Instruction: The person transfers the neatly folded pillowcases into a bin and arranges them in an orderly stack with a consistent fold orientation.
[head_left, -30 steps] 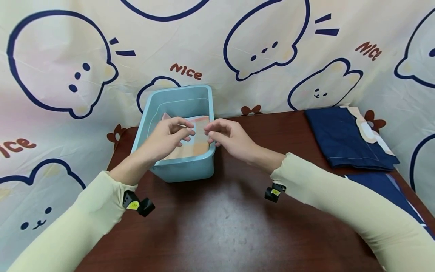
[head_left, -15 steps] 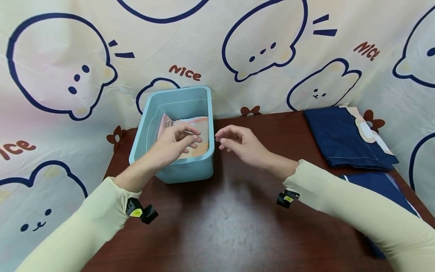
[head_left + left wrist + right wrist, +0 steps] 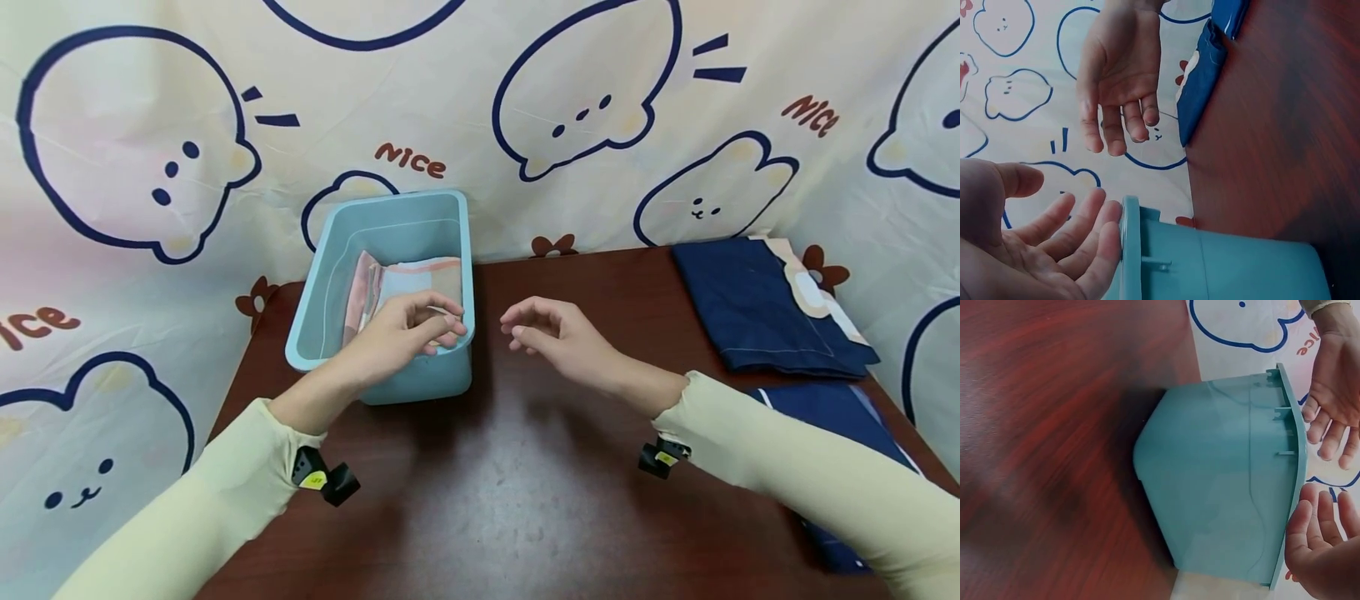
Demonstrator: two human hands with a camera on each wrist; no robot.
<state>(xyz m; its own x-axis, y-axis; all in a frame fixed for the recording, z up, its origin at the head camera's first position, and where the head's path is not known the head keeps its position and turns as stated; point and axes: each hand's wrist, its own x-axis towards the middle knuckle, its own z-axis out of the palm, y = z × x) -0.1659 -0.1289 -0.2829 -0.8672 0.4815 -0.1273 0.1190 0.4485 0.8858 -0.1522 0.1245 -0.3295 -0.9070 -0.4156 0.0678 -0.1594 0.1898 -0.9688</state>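
A light blue plastic bin stands on the table with folded cloth inside, patterned in pink, white, blue and beige. My left hand hovers over the bin's near right corner, fingers loosely bent and holding nothing. To the right of the bin, my right hand hangs above the table with relaxed fingers, also holding nothing. In the left wrist view, the left hand appears close to the bin's rim, palm visible. The right wrist view shows the right hand beside the rim.
Folded navy cloth with a pale printed edge lies at the table's back right. Another navy cloth lies nearer, partly hidden by the right sleeve. A cartoon-printed curtain rises behind the brown table.
Both hands have drawn back from over the bin, moving right and toward me, the right one now clear of its rim. More of the cloth inside shows. The bin stays in place.
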